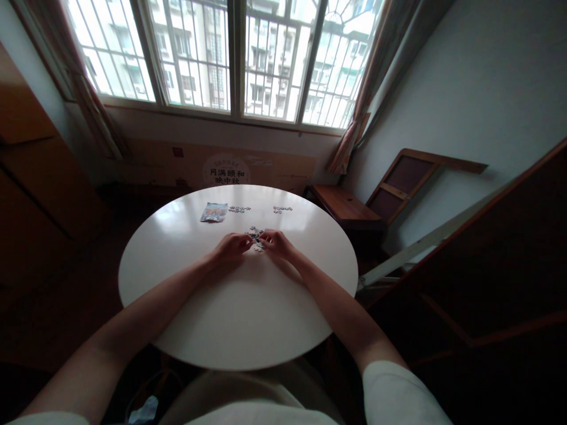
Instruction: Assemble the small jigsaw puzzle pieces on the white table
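Note:
Both my hands meet over a small pile of jigsaw puzzle pieces on the round white table. My left hand is closed, its thumb and fingers pinched together at the pile's left side. Opposite it, my right hand is closed in a pinch too, fingertips almost touching the left ones. A dark puzzle piece shows between the two sets of fingertips. Which hand grips it, or whether each has its own piece, is too small to tell for certain.
Beyond the hands lie a colourful printed packet, a left group of puzzle pieces and a right group of puzzle pieces. A wooden chair stands past the table's right edge. Barred windows face me.

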Demonstrator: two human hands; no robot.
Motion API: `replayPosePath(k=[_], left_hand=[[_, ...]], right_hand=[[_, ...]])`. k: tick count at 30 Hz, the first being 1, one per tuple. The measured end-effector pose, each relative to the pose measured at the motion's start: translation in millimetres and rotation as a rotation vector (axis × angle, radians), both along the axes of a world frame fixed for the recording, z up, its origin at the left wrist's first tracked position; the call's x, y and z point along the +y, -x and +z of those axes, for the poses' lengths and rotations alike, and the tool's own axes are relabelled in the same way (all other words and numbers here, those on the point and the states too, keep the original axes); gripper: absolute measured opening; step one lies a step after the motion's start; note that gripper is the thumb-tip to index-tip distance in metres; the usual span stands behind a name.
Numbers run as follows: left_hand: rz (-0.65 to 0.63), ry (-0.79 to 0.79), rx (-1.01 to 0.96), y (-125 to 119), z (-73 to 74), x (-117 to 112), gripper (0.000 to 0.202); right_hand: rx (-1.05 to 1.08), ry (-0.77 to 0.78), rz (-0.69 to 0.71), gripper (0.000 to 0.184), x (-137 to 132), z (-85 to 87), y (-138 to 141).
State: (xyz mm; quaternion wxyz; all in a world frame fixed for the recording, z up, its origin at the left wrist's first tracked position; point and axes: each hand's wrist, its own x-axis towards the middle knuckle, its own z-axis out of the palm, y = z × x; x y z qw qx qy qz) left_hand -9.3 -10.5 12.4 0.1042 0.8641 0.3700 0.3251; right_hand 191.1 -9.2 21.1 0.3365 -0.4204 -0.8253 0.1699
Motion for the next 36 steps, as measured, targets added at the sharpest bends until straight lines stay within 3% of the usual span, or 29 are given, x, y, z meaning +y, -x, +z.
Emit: replayPosePath(k=[36], left_hand=[[0.004,0.025,0.032,-0.1,-0.5,0.3,0.027]], right_hand=[[0.001,0.003,-0.011,0.014,-0.9,-1.7,0.6]])
